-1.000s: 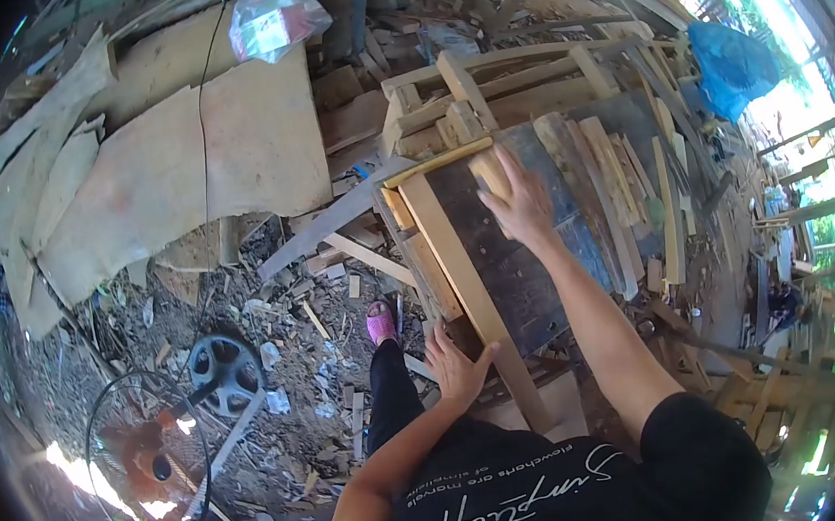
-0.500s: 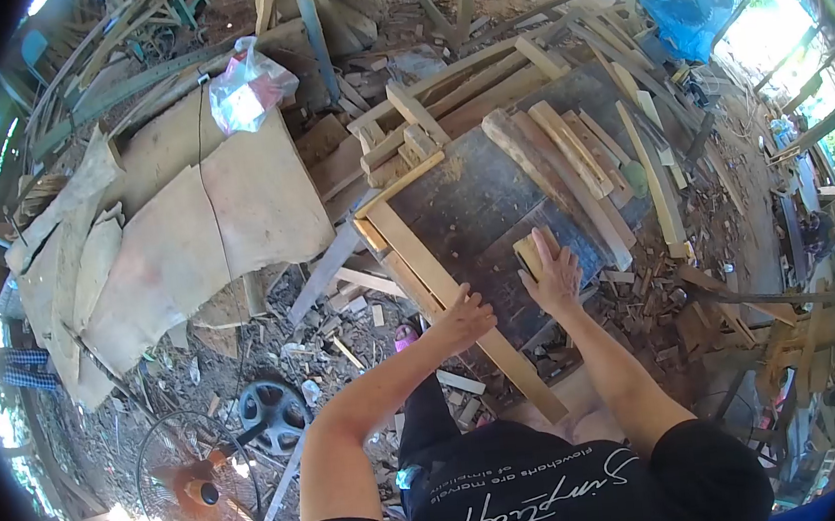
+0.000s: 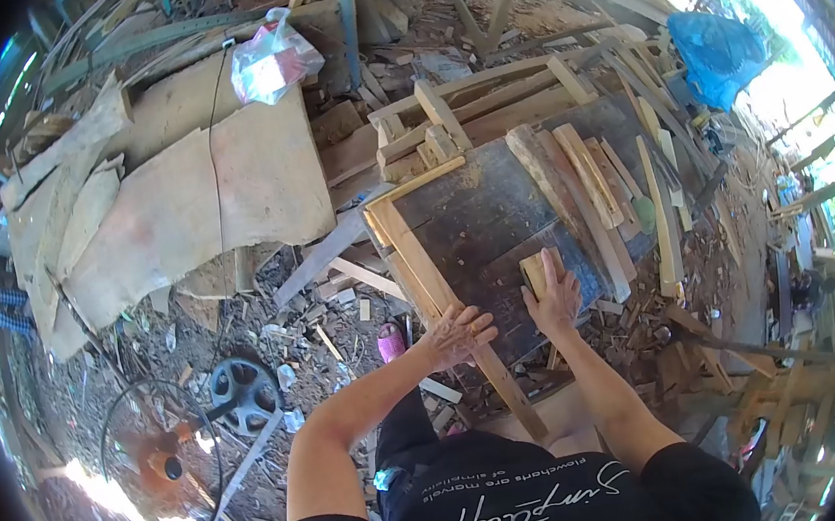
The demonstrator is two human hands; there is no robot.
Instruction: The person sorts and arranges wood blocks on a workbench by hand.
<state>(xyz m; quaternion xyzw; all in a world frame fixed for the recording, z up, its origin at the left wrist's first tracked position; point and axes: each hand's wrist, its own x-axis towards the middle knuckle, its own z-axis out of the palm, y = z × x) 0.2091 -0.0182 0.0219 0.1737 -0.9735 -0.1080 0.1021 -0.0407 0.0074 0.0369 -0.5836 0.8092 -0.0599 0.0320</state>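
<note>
A long narrow plank (image 3: 506, 386) lies along the left edge of the dark tabletop (image 3: 477, 204). My left hand (image 3: 460, 335) is wrapped over this plank, its fingers round the upper side. On the right, my right hand (image 3: 555, 297) holds a small wooden block (image 3: 535, 274) against the dark surface, with a finger stretched along it. A thin wooden strip (image 3: 417, 181) borders the far left corner of the tabletop. Several rough wood pieces (image 3: 573, 200) lie beyond my right hand.
A large pale sheet (image 3: 162, 220) and a plastic bag (image 3: 273, 61) are at the left. A fan (image 3: 171, 468) and a spoked wheel (image 3: 245, 395) stand lower left. A blue bag (image 3: 717, 56) hangs upper right. Wood scraps litter the ground.
The view has shifted and turned slightly. The plank's far end now sits at a different angle to the tabletop's edge strip. Both hands keep their hold on the plank and the block.
</note>
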